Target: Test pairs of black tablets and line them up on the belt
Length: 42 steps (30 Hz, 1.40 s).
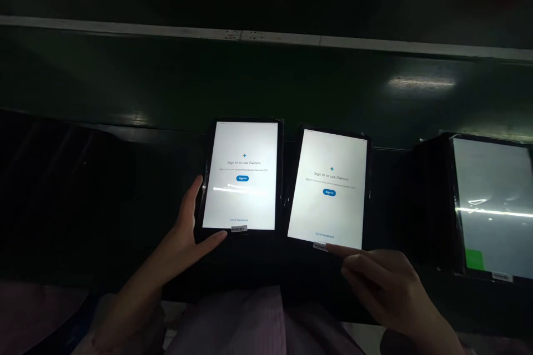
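Note:
Two tablets with lit white screens lie side by side in front of me, both reading "Sign in to use Gemini" above a blue button. At the left tablet (245, 199), my left hand (185, 236) is spread around the lower left corner, with the thumb by the bottom edge and a finger along the left side. My right hand (385, 280) points its index finger at the bottom edge of the right tablet (327, 211), beside a small barcode label (320, 246); its other fingers are curled. Another barcode label (239, 228) sits on the left tablet's lower edge.
To the right, another tablet (495, 199) with a grey-white screen and a green square sits raised on what looks like a dark stack. A pale metal strip (283, 39) crosses the dark green work surface (175, 77). The left side is a dark area, hard to make out.

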Motion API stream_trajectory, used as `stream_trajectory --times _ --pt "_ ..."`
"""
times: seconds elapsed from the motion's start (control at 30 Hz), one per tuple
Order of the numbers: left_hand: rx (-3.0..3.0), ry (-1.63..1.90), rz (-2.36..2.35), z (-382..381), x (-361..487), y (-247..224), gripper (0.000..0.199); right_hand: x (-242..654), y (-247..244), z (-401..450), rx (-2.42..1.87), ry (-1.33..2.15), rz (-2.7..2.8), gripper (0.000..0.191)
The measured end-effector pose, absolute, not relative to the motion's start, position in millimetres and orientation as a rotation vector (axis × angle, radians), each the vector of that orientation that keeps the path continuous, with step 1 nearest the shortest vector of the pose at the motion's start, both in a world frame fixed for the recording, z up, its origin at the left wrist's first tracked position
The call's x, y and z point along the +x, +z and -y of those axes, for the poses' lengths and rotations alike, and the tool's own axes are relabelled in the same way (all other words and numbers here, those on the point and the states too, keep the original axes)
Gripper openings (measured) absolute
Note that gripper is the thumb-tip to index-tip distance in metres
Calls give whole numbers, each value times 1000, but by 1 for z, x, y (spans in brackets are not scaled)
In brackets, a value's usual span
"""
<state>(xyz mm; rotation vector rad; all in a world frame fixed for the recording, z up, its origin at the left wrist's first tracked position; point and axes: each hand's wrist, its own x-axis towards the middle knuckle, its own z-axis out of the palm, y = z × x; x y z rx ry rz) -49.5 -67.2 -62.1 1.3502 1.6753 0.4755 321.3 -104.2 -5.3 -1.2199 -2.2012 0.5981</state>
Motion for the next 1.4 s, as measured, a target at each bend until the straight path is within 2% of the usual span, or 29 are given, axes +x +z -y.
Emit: stream_trajectory --times 0.13,0.27,0.43,0.63,0.83,1.03,1.2,1.4 --pt "1430 463 -1793 66 -32 -58 120 321 -10 101 -1264 573 2233 30" --pt "1374 607 -1964 55 -17 -61 109 327 -12 98 -1420 371 2104 21" --pt "1158 808 -1870 48 -15 -59 97 330 -8 104 -1373 455 2067 22" --pt "1200 695 -1820 57 -31 -52 97 326 -7 110 -1303 571 2101 26" --pt "1231 461 -1812 67 -38 -46 112 326 -4 111 -1279 633 2168 29" --pt "1369 458 -1851 74 -19 -34 102 324 -7 108 -1280 645 2213 32" --pt "1369 437 -1867 73 -18 -32 101 326 -10 107 -1443 461 2102 25" --pt "1369 442 -1845 74 -21 -35 102 328 -7 109 -1324 590 2166 30"
